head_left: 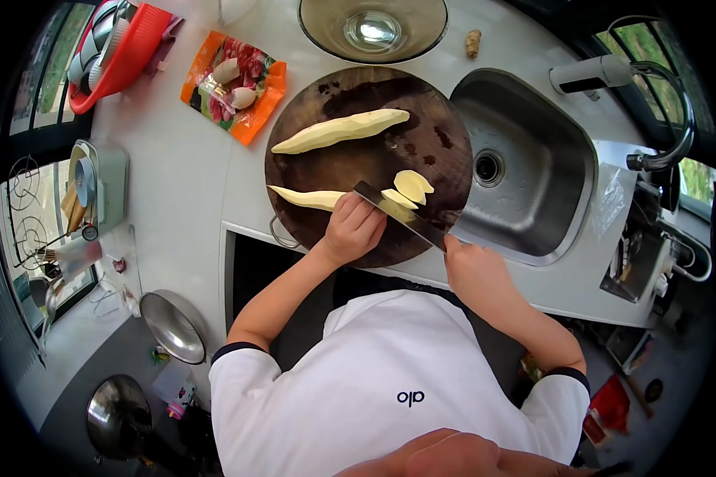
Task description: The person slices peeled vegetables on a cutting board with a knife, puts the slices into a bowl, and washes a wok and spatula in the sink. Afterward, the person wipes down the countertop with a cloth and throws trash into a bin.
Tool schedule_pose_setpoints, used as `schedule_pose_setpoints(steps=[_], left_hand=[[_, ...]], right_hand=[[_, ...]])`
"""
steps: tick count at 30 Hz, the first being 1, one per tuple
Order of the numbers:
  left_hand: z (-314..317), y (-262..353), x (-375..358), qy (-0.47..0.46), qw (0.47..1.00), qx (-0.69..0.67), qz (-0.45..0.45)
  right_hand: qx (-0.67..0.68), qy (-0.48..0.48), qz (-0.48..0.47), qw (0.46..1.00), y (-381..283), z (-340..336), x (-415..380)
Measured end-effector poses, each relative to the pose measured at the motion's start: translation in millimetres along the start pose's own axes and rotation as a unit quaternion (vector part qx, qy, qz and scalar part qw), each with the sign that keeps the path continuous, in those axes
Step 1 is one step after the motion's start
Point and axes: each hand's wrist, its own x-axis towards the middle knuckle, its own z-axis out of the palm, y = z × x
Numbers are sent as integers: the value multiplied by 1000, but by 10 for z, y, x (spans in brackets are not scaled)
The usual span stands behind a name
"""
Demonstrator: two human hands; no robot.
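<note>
A round dark wooden cutting board lies on the counter. Across it, my left hand is closed over one end of a peeled pale-yellow root, fingertips close to the blade. My right hand grips the handle of a kitchen knife, whose blade lies at the cut end of that root. Just beyond the blade are a few cut slices. A second peeled root, whole and long, rests farther back on the board.
A glass bowl stands behind the board. To the right is a steel sink with a tap. An orange packet with two pale pieces on it lies at left, near a red basket of dishes. A ginger-like piece sits at back.
</note>
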Motion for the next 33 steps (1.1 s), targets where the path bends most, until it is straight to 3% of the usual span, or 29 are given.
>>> schedule_pose_setpoints(steps=[2,5,11,18,26,33], left_hand=[[11,6,8,3,1000,-11,-5],[11,33,15,3,1000,-17,-7],[-98,18,7,-19,1000,10,11],[-84,-8,-71,-2,1000,-15,-14],[-83,-45,-12,14,1000,-15,0],[-150,-42,-6,-15,1000,-23,9]], right_hand=[[5,5,-1,1000,-21,102,208],[36,90,-35,995,78,403,532],[125,189,-81,971,238,488,403],[-7,58,-42,997,184,92,-171],[-25,-7,-27,999,-9,-50,68],[51,98,-65,992,-1,424,638]])
